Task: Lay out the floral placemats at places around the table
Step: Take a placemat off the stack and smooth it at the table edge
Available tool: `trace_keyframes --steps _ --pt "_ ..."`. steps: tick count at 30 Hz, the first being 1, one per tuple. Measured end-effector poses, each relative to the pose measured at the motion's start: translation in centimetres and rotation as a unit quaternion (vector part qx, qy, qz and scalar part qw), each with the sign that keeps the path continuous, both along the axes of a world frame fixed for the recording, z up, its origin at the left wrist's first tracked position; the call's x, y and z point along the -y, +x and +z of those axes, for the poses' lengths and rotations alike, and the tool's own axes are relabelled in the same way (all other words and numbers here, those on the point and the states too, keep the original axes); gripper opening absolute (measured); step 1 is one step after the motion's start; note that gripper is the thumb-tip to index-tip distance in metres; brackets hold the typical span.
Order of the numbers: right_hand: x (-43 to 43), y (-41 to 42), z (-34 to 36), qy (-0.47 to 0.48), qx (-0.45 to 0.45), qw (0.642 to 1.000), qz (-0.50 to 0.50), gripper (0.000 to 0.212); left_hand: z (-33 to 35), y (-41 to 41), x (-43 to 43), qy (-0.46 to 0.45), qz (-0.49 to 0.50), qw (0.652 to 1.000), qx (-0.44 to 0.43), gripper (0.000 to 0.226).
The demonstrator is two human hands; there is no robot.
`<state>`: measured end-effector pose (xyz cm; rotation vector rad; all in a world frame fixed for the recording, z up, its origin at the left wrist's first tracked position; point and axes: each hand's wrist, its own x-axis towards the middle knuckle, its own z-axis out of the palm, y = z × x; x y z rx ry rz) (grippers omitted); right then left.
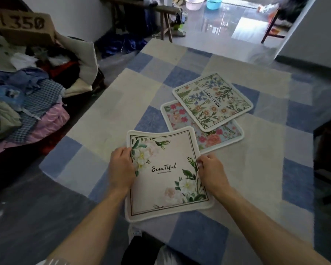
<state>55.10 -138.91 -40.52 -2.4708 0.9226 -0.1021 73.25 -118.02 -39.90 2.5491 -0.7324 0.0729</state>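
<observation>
2 forearms forward; left hand [121, 167] and right hand [211, 169], fingers curled, apparently around opposite placemat [172, 150] edges.

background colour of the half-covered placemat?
Light blue with pink and red flowers on that white-edged fabric placemat; head view.

On the counter [256, 169], the near placemat [161, 190] is at six o'clock; at one o'clock, the top placemat [212, 101] overlaps the under placemat [218, 137].

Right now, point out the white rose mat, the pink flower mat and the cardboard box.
white rose mat [153, 188], head view, plain middle.
pink flower mat [175, 116], head view, uncovered left corner.
cardboard box [25, 25], head view, numbered side.
</observation>
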Motion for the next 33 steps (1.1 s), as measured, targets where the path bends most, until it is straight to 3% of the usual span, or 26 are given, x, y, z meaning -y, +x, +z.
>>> trace_keyframes --steps 10,17,23,33 --pt "-7.1 -0.3 1.2 -0.018 -0.003 0.977 -0.211 0.022 -0.4 5.8 0.6 -0.052 -0.217 0.974 -0.025 0.023" --pt "-11.8 -1.9 1.7 -0.028 0.004 0.955 -0.297 0.016 0.4 7.3 1.1 -0.074 -0.298 0.951 -0.037 0.022" --pt "-13.5 -3.3 0.4 -0.014 -0.019 0.948 -0.317 0.018 0.1 6.5 0.5 -0.076 -0.314 0.945 -0.047 0.026" --pt "-12.5 -2.9 -0.2 -0.017 0.03 0.948 -0.318 0.021 0.0 6.7 0.4 -0.089 -0.28 0.955 -0.041 0.025"
